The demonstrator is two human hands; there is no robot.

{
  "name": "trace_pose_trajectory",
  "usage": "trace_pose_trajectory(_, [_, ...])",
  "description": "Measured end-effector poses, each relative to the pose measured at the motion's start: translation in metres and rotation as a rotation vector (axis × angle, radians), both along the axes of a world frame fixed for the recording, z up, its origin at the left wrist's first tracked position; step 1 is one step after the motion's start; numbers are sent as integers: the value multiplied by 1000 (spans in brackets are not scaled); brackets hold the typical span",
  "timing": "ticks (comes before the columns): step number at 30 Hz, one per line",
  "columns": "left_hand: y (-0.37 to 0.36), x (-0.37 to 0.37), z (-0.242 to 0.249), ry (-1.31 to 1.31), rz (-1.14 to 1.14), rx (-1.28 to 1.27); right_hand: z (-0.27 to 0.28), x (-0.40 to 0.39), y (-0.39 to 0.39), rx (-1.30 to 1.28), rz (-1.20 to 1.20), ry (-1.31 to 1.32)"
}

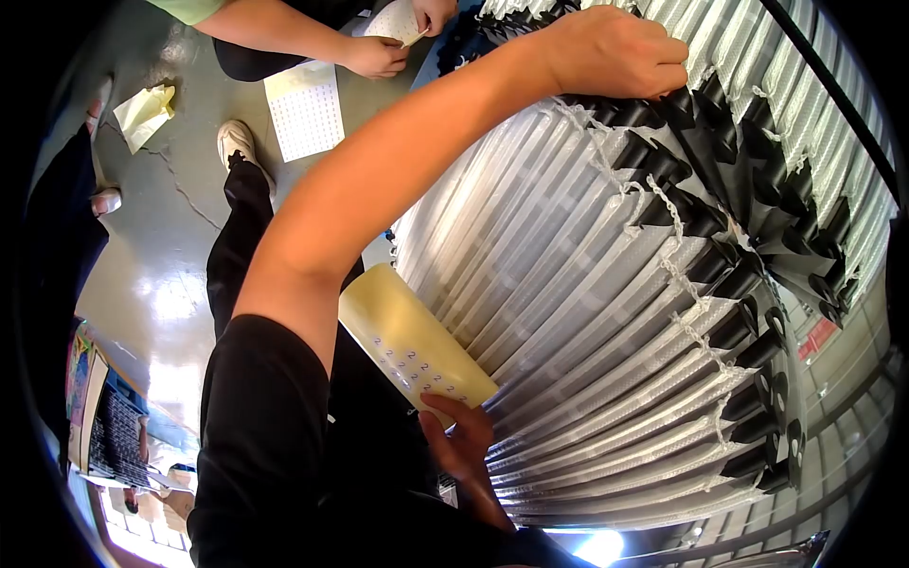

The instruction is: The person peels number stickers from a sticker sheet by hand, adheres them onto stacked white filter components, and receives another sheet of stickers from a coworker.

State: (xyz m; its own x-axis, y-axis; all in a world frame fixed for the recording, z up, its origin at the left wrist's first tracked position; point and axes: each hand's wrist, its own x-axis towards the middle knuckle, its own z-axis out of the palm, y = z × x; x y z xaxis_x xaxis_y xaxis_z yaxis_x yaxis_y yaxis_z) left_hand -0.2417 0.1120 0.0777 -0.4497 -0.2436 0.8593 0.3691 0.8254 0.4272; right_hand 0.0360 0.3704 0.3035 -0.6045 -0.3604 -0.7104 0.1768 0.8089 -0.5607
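My left hand [620, 52] is closed, its curled fingers against the black ends [701, 142] of a large bundle of long white translucent sleeves [568, 284]. Whatever lies between those fingers is hidden. Lower down, my right hand [459, 435] grips the bottom edge of a yellowish sticker sheet [417, 336], thumb on its face. Rows of small blue "2" marks cover the sheet's lower part, while its upper part is plain. The sheet curves slightly and lies beside the sleeves.
Another person's hands [383, 57] hold a dotted sheet [393, 24] at the top. A printed white sheet [305, 109] lies below them. Crumpled yellow paper [145, 115] is on the grey floor [166, 227]. A black bar [833, 85] crosses the upper right.
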Motion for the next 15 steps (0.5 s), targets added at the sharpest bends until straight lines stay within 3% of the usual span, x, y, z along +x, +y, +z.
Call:
trace_pose_trajectory(7, [3, 4, 1, -36, 159, -45, 2, 1, -2, 40, 5, 11])
trace_pose_trajectory(10, [0, 4, -1, -75, 34, -113, 0, 6, 3, 46, 29, 56])
trace_pose_trajectory(15, [-1, 4, -2, -33, 49, -125, 2, 11, 4, 68, 49, 74])
